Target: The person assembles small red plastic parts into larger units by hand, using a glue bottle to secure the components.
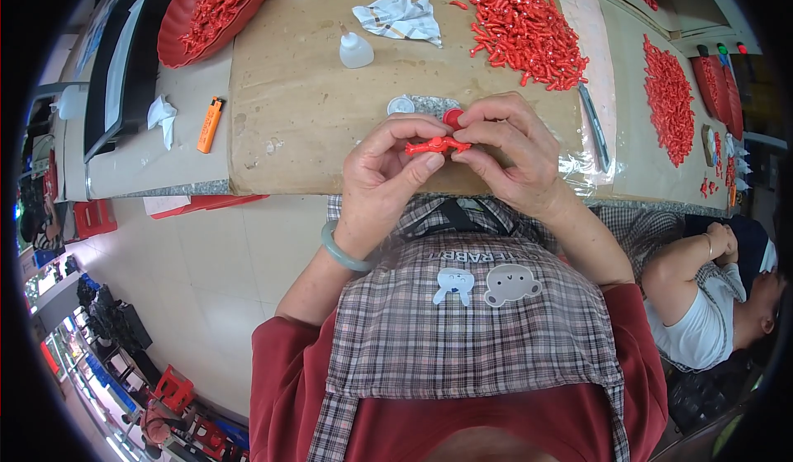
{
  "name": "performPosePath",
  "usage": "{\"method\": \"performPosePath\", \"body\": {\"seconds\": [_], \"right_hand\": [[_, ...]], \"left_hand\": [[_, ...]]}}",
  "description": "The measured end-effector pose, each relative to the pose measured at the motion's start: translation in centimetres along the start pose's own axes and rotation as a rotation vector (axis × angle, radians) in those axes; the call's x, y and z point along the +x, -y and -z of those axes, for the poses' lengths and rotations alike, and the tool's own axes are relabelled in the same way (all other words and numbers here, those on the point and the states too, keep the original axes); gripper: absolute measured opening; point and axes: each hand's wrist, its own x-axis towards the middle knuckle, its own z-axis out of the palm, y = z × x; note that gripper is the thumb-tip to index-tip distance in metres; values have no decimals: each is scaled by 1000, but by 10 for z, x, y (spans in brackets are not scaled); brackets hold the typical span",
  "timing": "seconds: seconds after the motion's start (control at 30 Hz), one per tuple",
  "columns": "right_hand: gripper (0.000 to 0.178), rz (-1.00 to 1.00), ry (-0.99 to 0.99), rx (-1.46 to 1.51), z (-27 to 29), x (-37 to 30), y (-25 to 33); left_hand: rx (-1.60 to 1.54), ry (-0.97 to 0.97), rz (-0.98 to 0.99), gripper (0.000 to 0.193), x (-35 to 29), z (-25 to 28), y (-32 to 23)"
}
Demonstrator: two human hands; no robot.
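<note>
Both of my hands meet just over the front edge of the table. Between them lies a small glossy red figurine-like piece [438, 145], held sideways. My left hand [384, 161] pinches its left part between thumb and fingers. Its right end is in the closed fingertips of my right hand [516, 152]. A small round red piece [452, 118] shows by the right fingertips; whether they touch it I cannot tell. Just beyond the left fingers is a small round white lid or dish [401, 105], beside a grey speckled patch [434, 107].
A heap of red pieces [529, 33] lies far right of centre, another pile [669, 99] farther right. A red scalloped tray [169, 33] holds more. Nearby are a white squeeze bottle [356, 52], crumpled cloth [401, 16], orange lighter [211, 125] and craft knife [595, 127]. Another person [702, 297] sits at right.
</note>
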Motion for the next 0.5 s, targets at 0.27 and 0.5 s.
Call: {"method": "performPosePath", "body": {"seconds": [0.27, 0.5], "right_hand": [[28, 3, 8, 5, -1, 1, -2], [29, -3, -5, 25, 3, 0, 0]], "left_hand": [[6, 7, -37, 23, 3, 1, 1], [171, 32, -90, 23, 3, 7, -3]]}}
